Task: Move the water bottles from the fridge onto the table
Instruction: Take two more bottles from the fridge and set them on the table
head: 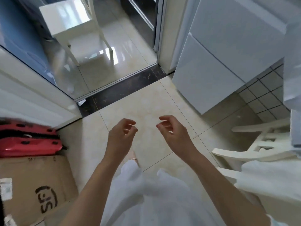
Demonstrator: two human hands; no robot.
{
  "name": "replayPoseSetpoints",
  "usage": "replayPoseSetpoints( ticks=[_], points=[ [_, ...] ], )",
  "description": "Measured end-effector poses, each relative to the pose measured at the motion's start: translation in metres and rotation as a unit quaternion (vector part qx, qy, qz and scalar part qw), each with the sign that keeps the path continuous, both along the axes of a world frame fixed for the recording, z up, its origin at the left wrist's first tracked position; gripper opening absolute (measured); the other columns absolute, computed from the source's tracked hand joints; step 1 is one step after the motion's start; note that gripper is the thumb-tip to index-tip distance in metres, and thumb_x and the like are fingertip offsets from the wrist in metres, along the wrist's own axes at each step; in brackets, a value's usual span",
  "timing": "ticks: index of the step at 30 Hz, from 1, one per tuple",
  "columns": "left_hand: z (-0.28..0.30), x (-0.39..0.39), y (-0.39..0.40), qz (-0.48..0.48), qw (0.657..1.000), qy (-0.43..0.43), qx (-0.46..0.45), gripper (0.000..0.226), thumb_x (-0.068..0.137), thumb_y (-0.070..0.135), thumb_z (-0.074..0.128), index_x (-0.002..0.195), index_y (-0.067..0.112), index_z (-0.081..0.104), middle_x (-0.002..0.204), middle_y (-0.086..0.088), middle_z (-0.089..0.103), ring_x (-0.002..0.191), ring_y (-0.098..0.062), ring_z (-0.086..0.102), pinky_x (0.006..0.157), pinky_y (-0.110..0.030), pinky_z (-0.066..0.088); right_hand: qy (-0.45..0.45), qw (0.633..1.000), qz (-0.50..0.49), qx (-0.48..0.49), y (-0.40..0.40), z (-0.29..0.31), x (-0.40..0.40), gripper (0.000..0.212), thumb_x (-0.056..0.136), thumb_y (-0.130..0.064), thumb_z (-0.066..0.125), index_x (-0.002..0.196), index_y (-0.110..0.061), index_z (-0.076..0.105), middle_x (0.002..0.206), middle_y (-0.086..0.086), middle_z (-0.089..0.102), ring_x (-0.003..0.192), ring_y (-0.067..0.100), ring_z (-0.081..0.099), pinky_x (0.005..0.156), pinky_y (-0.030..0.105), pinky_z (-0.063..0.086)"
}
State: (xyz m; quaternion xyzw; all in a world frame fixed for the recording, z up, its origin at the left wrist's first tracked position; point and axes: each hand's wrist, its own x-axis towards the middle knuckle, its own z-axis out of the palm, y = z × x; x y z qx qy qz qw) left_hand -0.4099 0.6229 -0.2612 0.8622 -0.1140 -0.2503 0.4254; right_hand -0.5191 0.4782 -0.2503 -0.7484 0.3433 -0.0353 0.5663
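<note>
Both of my hands hang out in front of me over the pale cream floor tiles point(146, 101), low in the middle of the frame. My left hand point(121, 136) is released, fingers loosely curled around nothing, and my right hand point(173, 131) is the same, relaxed and carrying nothing.

No water bottle shows anywhere in view, so each one I have yet to move must be out of sight; I cannot tell how many are left or where they stand. The tall white glossy fridge point(216, 51) with its two stacked door panels fills the upper right of the frame, and from this angle its doors look closed. The white glossy desk point(65, 18) on thin white legs stands in the upper left, beyond the dark marble threshold strip point(123, 90) and the glass sliding door point(40, 51).

What worries me is the route. I judge that strip to be a place to catch a toe when my eyes are on a bottle. The white plastic chair point(254, 144) at the right edge sits close beside my leg, and the brown cardboard box point(32, 185) with the red hard case point(27, 141) on top crowds the lower left, so the path is narrow. The floor is shiny and could be slippery. A chilled bottle may be wet with condensation and slide out of a loose grip, and the glass door beside the doorway is easy to knock with an elbow or a bottle.
</note>
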Motion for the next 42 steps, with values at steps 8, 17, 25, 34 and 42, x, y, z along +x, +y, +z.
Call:
replayPoseSetpoints(
  ticks=[8,17,25,34,42],
  points=[
    [0.013,0.140,-0.071,-0.169,0.985,-0.025,-0.011,0.015,0.089,0.014,0.061,0.093,0.028,0.064,0.089,0.002,0.072,0.083,-0.018,0.068,0.081,-0.040,0.057,0.001,0.991,-0.131,0.009,-0.025,0.008,0.089,0.024,0.095,-0.026,0.054,0.120,-0.024,0.053,0.106,-0.008,0.064,0.099,0.003,0.060,0.075,0.001,0.044],
    [0.007,0.210,-0.193,-0.259,0.966,-0.010,-0.024,0.016,0.092,0.016,0.061,0.092,0.031,0.063,0.091,0.007,0.071,0.085,-0.012,0.068,0.082,-0.038,0.058,0.003,0.972,-0.236,0.000,-0.117,0.011,0.142,0.023,0.095,-0.023,0.054,0.118,-0.024,0.053,0.106,-0.007,0.065,0.098,0.001,0.060,0.075,0.002,0.044],
    [0.019,0.254,-0.337,-0.294,0.954,-0.004,-0.062,0.024,0.089,0.012,0.062,0.087,0.036,0.062,0.087,0.007,0.072,0.082,-0.015,0.069,0.080,-0.039,0.057,-0.018,0.961,-0.270,-0.050,-0.250,0.027,0.180,0.024,0.094,-0.021,0.056,0.117,-0.021,0.053,0.102,-0.008,0.064,0.094,-0.002,0.060,0.077,0.004,0.044],
    [0.060,0.285,-0.489,-0.348,0.930,-0.031,-0.111,0.019,0.088,0.010,0.060,0.091,0.028,0.065,0.086,0.004,0.072,0.083,-0.017,0.070,0.080,-0.040,0.057,-0.043,0.936,-0.329,-0.119,-0.384,0.062,0.213,0.026,0.094,-0.024,0.056,0.120,-0.021,0.052,0.105,-0.007,0.064,0.095,-0.002,0.059,0.079,0.002,0.042],
    [0.085,0.305,-0.618,-0.420,0.890,-0.062,-0.168,0.031,0.090,0.009,0.058,0.088,0.040,0.057,0.086,0.004,0.071,0.080,-0.018,0.068,0.075,-0.031,0.054,-0.066,0.901,-0.391,-0.175,-0.486,0.088,0.222,0.030,0.094,-0.022,0.057,0.123,-0.019,0.052,0.109,-0.005,0.063,0.098,-0.004,0.059,0.080,0.003,0.043]
  ],
)
